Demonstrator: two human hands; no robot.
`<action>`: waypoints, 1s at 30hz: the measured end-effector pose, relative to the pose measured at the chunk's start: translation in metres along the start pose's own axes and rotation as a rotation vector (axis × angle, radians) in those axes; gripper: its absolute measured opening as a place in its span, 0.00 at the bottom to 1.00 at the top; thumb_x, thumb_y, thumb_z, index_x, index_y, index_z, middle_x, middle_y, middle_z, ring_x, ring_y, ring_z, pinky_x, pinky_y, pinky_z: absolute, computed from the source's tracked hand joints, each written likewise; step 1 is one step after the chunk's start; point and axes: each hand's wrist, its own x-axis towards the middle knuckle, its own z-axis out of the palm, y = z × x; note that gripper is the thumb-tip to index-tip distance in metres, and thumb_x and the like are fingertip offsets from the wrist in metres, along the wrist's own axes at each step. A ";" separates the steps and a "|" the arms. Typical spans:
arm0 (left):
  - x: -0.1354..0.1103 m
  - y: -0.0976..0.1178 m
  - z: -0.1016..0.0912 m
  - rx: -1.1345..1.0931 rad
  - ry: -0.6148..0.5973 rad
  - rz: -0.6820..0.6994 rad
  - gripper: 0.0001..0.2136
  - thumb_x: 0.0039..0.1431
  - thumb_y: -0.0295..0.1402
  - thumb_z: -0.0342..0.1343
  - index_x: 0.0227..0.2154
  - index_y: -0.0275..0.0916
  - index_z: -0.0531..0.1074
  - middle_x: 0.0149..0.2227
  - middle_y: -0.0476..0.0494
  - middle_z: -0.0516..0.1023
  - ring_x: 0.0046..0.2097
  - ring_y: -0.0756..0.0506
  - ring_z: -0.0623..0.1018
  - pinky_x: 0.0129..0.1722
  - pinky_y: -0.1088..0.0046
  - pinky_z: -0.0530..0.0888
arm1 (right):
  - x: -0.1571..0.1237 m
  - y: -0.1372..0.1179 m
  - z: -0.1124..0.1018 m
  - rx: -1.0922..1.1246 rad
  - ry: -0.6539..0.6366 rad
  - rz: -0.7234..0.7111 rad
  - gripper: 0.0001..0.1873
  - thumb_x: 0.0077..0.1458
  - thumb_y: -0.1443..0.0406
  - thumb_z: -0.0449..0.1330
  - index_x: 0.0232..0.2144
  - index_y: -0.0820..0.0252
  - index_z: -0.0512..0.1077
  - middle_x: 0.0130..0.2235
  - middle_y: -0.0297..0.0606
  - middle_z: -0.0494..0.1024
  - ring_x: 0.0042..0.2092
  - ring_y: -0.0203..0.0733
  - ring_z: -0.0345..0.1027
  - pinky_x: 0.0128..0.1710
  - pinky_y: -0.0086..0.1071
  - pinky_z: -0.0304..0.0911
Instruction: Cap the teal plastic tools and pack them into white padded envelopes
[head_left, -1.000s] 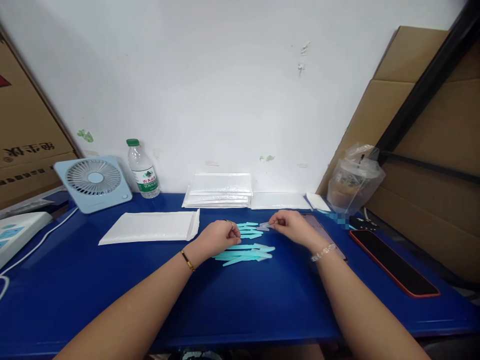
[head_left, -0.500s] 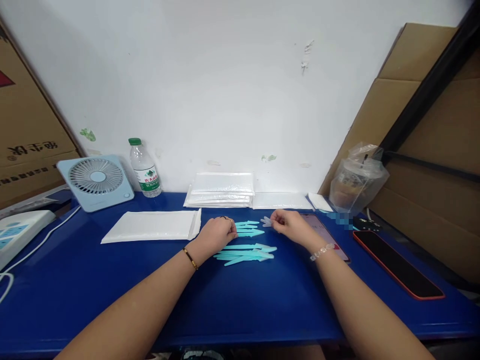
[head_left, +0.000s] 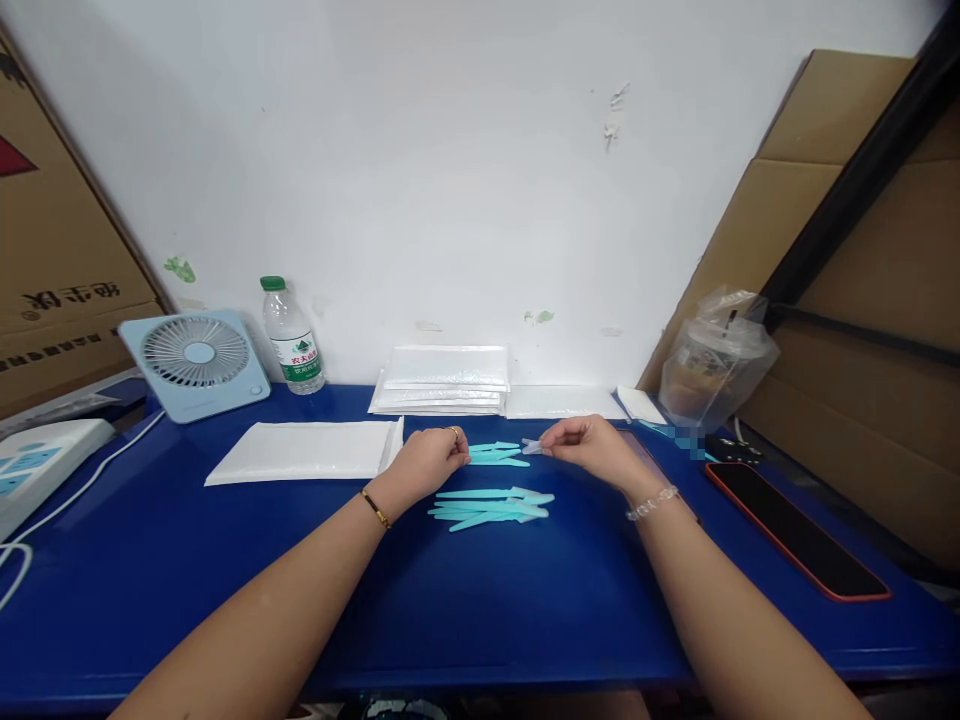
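Note:
My left hand is closed at the handle ends of several teal eyebrow razors, its thumb and fingertips pinched together. These razors fan out to the right from under my fingers. My right hand pinches several small translucent blade covers, just right of the razor tips. Covers and razor tips are apart by a small gap. Nearer to me, a second bunch of teal eyebrow razors lies on the blue table, tips to the right, touched by neither hand.
A white padded envelope lies left of my left hand. Behind are stacked envelopes, a water bottle and a fan. On the right lie a red-edged phone and a bagged drink cup; a power strip is far left.
My left hand has shifted slightly left and up. The blade covers in my right hand are bunched closer together than before, and that hand has turned a little.

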 end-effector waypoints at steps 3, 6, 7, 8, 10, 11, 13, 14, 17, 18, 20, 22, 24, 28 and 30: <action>0.000 -0.002 0.001 -0.010 0.003 0.000 0.06 0.56 0.34 0.50 0.29 0.41 0.70 0.30 0.48 0.76 0.32 0.47 0.74 0.29 0.75 0.64 | -0.001 -0.002 0.002 -0.036 -0.002 -0.010 0.09 0.43 0.61 0.64 0.27 0.63 0.76 0.31 0.40 0.79 0.36 0.42 0.73 0.38 0.35 0.68; 0.001 -0.003 0.002 -0.024 0.005 -0.001 0.06 0.56 0.35 0.50 0.29 0.40 0.70 0.30 0.48 0.76 0.31 0.47 0.73 0.29 0.75 0.63 | 0.000 -0.002 0.005 -0.074 -0.004 -0.037 0.08 0.44 0.63 0.63 0.26 0.63 0.76 0.31 0.40 0.80 0.36 0.42 0.73 0.38 0.34 0.68; 0.001 -0.003 0.002 -0.035 0.004 -0.001 0.07 0.56 0.36 0.50 0.29 0.40 0.70 0.30 0.48 0.76 0.31 0.48 0.73 0.28 0.75 0.63 | 0.000 -0.001 0.007 -0.085 -0.004 -0.050 0.07 0.44 0.63 0.63 0.26 0.62 0.76 0.32 0.40 0.80 0.36 0.42 0.73 0.37 0.34 0.68; 0.001 -0.003 0.002 -0.049 0.001 -0.001 0.07 0.56 0.36 0.50 0.29 0.40 0.70 0.30 0.48 0.75 0.31 0.48 0.73 0.28 0.75 0.64 | 0.000 -0.001 0.009 -0.097 -0.002 -0.063 0.07 0.45 0.63 0.63 0.26 0.62 0.76 0.32 0.40 0.80 0.36 0.42 0.73 0.37 0.34 0.68; 0.000 -0.001 0.002 -0.094 -0.018 0.006 0.08 0.56 0.38 0.50 0.30 0.40 0.70 0.29 0.48 0.75 0.31 0.48 0.73 0.28 0.75 0.64 | -0.001 -0.002 0.014 -0.110 -0.008 -0.085 0.07 0.45 0.63 0.63 0.26 0.61 0.76 0.32 0.39 0.80 0.35 0.41 0.73 0.36 0.33 0.68; -0.001 0.000 0.003 -0.119 -0.032 0.012 0.08 0.56 0.39 0.50 0.31 0.40 0.70 0.29 0.48 0.75 0.30 0.48 0.73 0.28 0.75 0.64 | -0.001 -0.002 0.016 -0.108 -0.021 -0.094 0.07 0.45 0.63 0.63 0.26 0.61 0.76 0.32 0.39 0.79 0.34 0.41 0.73 0.36 0.33 0.68; -0.002 0.002 0.004 -0.164 -0.066 0.028 0.09 0.56 0.40 0.50 0.31 0.40 0.70 0.28 0.49 0.75 0.30 0.48 0.72 0.28 0.76 0.65 | -0.003 -0.005 0.018 -0.099 -0.081 -0.106 0.06 0.45 0.63 0.62 0.27 0.61 0.76 0.31 0.38 0.79 0.33 0.40 0.72 0.35 0.33 0.67; -0.003 0.003 0.004 -0.183 -0.088 0.033 0.10 0.56 0.40 0.50 0.31 0.40 0.70 0.28 0.49 0.75 0.30 0.49 0.72 0.28 0.76 0.65 | -0.004 -0.006 0.018 -0.098 -0.125 -0.111 0.06 0.46 0.64 0.62 0.27 0.61 0.76 0.31 0.37 0.79 0.33 0.40 0.72 0.36 0.33 0.67; -0.005 0.005 0.006 -0.206 -0.171 0.031 0.11 0.54 0.43 0.52 0.30 0.40 0.71 0.28 0.50 0.75 0.29 0.49 0.73 0.27 0.76 0.65 | -0.005 -0.009 0.010 -0.169 -0.197 -0.156 0.04 0.47 0.66 0.61 0.26 0.60 0.76 0.34 0.38 0.78 0.38 0.41 0.72 0.39 0.33 0.66; -0.004 0.005 0.007 -0.190 -0.180 0.033 0.11 0.53 0.43 0.53 0.30 0.41 0.71 0.28 0.50 0.75 0.30 0.49 0.73 0.27 0.76 0.65 | -0.005 -0.008 0.006 -0.224 -0.162 -0.173 0.04 0.48 0.66 0.60 0.27 0.60 0.76 0.36 0.38 0.77 0.39 0.41 0.71 0.40 0.33 0.65; -0.003 0.004 0.007 -0.107 -0.127 0.045 0.11 0.53 0.43 0.54 0.33 0.41 0.72 0.31 0.49 0.76 0.33 0.47 0.74 0.29 0.75 0.65 | -0.003 -0.005 0.000 -0.374 -0.022 -0.183 0.06 0.49 0.67 0.58 0.28 0.59 0.76 0.37 0.38 0.76 0.38 0.40 0.70 0.39 0.33 0.64; -0.002 0.003 0.007 0.012 -0.030 0.064 0.10 0.54 0.40 0.54 0.36 0.42 0.73 0.36 0.48 0.76 0.38 0.46 0.74 0.34 0.73 0.66 | -0.001 0.001 -0.003 -0.534 0.087 -0.162 0.07 0.50 0.67 0.57 0.31 0.58 0.75 0.36 0.38 0.75 0.35 0.40 0.68 0.37 0.33 0.63; 0.000 0.002 0.007 0.109 0.027 0.079 0.09 0.55 0.38 0.53 0.37 0.42 0.73 0.39 0.47 0.75 0.42 0.44 0.73 0.38 0.71 0.65 | 0.002 0.007 -0.002 -0.650 0.080 -0.161 0.06 0.50 0.67 0.58 0.31 0.58 0.75 0.35 0.38 0.74 0.35 0.40 0.68 0.37 0.33 0.62; 0.003 0.001 0.008 0.179 0.030 0.075 0.06 0.55 0.36 0.53 0.32 0.42 0.74 0.36 0.47 0.76 0.41 0.44 0.73 0.38 0.71 0.65 | 0.006 0.017 0.006 -0.733 0.005 -0.186 0.06 0.50 0.68 0.56 0.29 0.58 0.74 0.34 0.38 0.74 0.35 0.40 0.67 0.37 0.31 0.61; 0.004 0.001 0.008 0.175 0.026 0.056 0.06 0.55 0.35 0.54 0.29 0.41 0.73 0.34 0.46 0.76 0.39 0.44 0.74 0.36 0.71 0.65 | 0.007 0.018 0.008 -0.727 0.009 -0.167 0.06 0.52 0.68 0.55 0.28 0.59 0.73 0.33 0.38 0.74 0.34 0.39 0.67 0.35 0.30 0.60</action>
